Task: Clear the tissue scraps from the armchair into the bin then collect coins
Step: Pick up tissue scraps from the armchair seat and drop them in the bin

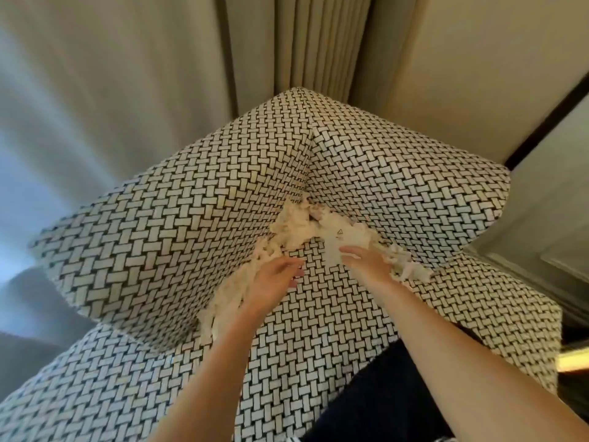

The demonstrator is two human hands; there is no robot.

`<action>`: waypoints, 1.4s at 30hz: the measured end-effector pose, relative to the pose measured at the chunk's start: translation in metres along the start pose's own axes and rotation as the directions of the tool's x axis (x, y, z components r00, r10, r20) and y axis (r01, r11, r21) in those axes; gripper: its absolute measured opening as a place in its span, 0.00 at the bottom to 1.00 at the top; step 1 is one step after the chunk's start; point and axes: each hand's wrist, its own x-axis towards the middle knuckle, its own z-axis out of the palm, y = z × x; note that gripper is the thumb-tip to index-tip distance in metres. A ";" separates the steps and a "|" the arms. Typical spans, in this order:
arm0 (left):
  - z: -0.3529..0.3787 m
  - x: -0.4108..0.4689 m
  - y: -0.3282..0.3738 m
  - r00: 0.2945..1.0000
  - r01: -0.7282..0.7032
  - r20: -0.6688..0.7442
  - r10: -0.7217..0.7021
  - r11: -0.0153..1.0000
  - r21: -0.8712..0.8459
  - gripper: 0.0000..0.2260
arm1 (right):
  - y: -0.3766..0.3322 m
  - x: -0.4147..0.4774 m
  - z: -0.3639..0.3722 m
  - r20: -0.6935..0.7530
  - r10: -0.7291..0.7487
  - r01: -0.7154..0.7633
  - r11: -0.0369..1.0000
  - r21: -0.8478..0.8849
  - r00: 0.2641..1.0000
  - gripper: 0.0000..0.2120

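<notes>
The armchair [178, 237] is covered in a black-and-white woven pattern and fills the middle of the view. White tissue scraps [294, 228] lie along the seams where the seat meets the back and arms, bunched in the far corner, with a flat printed sheet [342, 240] among them. My left hand [274, 279] rests with fingers apart on the scraps at the left seam [229, 298]. My right hand [366, 260] lies flat, fingers spread, on the sheet and scraps at the right seam [404, 266]. No coins and no bin are in view.
Beige curtains [299, 43] hang behind the chair. A pale wall with a dark trim strip [548, 119] runs at the right. A dark cloth or trouser leg [382, 397] shows at the seat's front edge.
</notes>
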 end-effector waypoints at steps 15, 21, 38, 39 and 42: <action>0.015 0.005 -0.048 0.900 0.080 -0.433 -0.045 0.995 0.064 0.12 | -0.011 -0.015 0.015 -0.162 -0.177 0.225 0.906 0.359 0.971 0.11; 0.009 -0.010 -0.081 0.606 0.375 -0.795 -0.016 0.887 0.268 0.27 | -0.009 -0.037 0.036 -0.190 -0.250 0.305 0.876 0.374 0.950 0.05; -0.009 0.018 -0.122 0.593 0.521 -0.737 -0.325 0.853 0.044 0.16 | -0.008 -0.060 0.058 0.051 -0.374 0.358 0.913 0.194 0.926 0.01; -0.010 0.018 -0.120 0.572 0.524 -0.752 -0.329 0.851 0.026 0.15 | -0.008 -0.059 0.057 0.063 -0.367 0.350 0.917 0.190 0.928 0.02; -0.007 0.020 -0.113 0.570 0.524 -0.746 -0.345 0.852 0.006 0.17 | -0.007 -0.055 0.057 0.076 -0.338 0.321 0.930 0.179 0.938 0.01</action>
